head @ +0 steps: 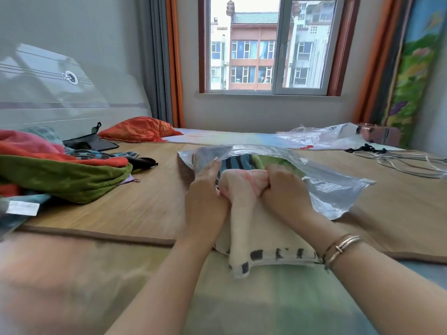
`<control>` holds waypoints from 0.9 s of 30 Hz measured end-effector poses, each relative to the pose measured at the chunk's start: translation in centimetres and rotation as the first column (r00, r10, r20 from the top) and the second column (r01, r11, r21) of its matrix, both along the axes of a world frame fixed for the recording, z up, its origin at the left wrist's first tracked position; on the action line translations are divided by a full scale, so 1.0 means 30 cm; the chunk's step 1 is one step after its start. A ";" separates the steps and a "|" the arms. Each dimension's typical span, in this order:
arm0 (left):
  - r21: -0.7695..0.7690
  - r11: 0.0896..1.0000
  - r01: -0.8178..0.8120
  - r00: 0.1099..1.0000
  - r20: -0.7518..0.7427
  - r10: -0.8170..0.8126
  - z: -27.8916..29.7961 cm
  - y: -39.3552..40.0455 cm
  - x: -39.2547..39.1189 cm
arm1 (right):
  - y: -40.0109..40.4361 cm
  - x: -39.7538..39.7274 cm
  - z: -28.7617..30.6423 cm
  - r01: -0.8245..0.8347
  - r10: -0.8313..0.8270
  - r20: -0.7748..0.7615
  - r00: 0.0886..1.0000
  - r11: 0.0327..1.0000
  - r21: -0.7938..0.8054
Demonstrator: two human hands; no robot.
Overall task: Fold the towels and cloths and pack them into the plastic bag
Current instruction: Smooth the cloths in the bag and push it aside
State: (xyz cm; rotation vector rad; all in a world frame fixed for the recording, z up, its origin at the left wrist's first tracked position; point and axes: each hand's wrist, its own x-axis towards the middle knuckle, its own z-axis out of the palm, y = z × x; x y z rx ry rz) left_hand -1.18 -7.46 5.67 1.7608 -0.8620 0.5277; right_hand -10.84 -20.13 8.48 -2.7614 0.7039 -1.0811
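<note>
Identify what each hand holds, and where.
Right hand grips the cream towel's pink front end at the plastic bag's mouth; left hand lifts the bag's upper edge.

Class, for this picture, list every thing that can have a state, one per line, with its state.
plastic bag: mouth open, lying on the mat, partly filled.
cream towel: folded, front end at the bag's mouth.
striped cloth: inside the bag.
left hand: fingers straight, lifting the bag's edge.
right hand: gripping the cream towel.
cloth pile: unfolded, heaped.
window: cannot tell.
</note>
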 end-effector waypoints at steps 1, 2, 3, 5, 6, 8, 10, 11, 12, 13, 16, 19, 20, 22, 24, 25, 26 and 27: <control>-0.020 1.000 0.020 1.000 0.003 -0.020 -0.002 0.011 -0.013 | -0.004 0.025 0.014 0.015 -0.015 -0.082 0.997 1.000 -0.007; -0.034 0.999 0.034 0.999 0.008 -0.034 -0.008 0.022 -0.023 | -0.011 0.051 0.025 0.033 -0.038 -0.156 0.987 0.999 -0.036; -0.045 0.998 0.043 0.999 0.010 -0.042 -0.014 0.036 -0.035 | -0.015 0.076 0.037 0.048 -0.063 -0.221 0.973 0.996 -0.071; -0.059 0.997 0.052 0.999 0.002 -0.052 -0.014 0.063 -0.055 | -0.022 0.129 0.059 0.080 -0.122 -0.303 0.945 0.986 -0.149; -0.063 0.997 0.052 0.999 0.000 -0.052 -0.008 0.077 -0.063 | -0.024 0.156 0.074 0.102 -0.162 -0.331 0.930 0.976 -0.192; -0.058 0.997 0.054 0.999 -0.003 -0.054 0.008 0.102 -0.072 | -0.024 0.202 0.117 0.182 -0.251 -0.379 0.891 0.961 -0.210; -0.050 0.997 0.062 0.998 -0.011 -0.063 0.023 0.121 -0.075 | -0.027 0.250 0.155 0.286 -0.283 -0.422 0.861 0.956 -0.057; -0.052 0.996 0.066 0.998 -0.022 -0.067 0.031 0.128 -0.073 | -0.021 0.276 0.175 0.293 -0.249 -0.417 0.874 0.955 0.044; -0.056 0.996 0.070 0.997 -0.039 -0.072 0.038 0.135 -0.068 | -0.019 0.309 0.191 0.286 -0.212 -0.386 0.898 0.947 0.145; -0.066 0.995 0.070 0.996 -0.056 -0.074 0.042 0.141 -0.059 | -0.010 0.347 0.199 0.271 -0.175 -0.355 0.918 0.932 0.241; -0.111 0.994 0.024 0.997 -0.074 -0.033 0.031 0.161 -0.017 | 0.000 0.433 0.162 0.243 -0.107 -0.379 0.919 0.912 0.330; -0.138 0.990 0.038 0.999 -0.011 -0.039 -0.001 0.169 0.029 | -0.002 0.451 0.089 0.197 -0.047 -0.425 0.904 0.928 0.317; -0.122 0.992 0.042 0.999 0.030 -0.038 -0.010 0.168 0.036 | 0.003 0.452 0.076 0.181 -0.044 -0.415 0.909 0.938 0.297; -0.038 0.999 0.033 0.996 0.082 -0.030 -0.021 0.167 0.039 | 0.018 0.445 0.061 0.186 -0.113 -0.461 0.880 0.975 0.117; 0.077 0.997 0.026 0.995 0.099 -0.033 -0.020 0.171 0.040 | 0.049 0.422 0.056 0.138 -0.162 -0.428 0.889 0.987 -0.087; 0.122 0.992 0.037 0.994 0.094 -0.048 -0.017 0.175 0.043 | 0.067 0.397 0.040 0.085 -0.138 -0.413 0.900 0.986 -0.144; 0.147 0.988 0.056 0.994 0.080 -0.069 -0.013 0.180 0.049 | 0.078 0.377 0.019 0.032 -0.098 -0.404 0.910 0.985 -0.168; 0.159 0.984 0.081 0.994 0.057 -0.091 -0.009 0.183 0.055 | 0.094 0.349 -0.005 0.001 -0.074 -0.398 0.914 0.984 -0.180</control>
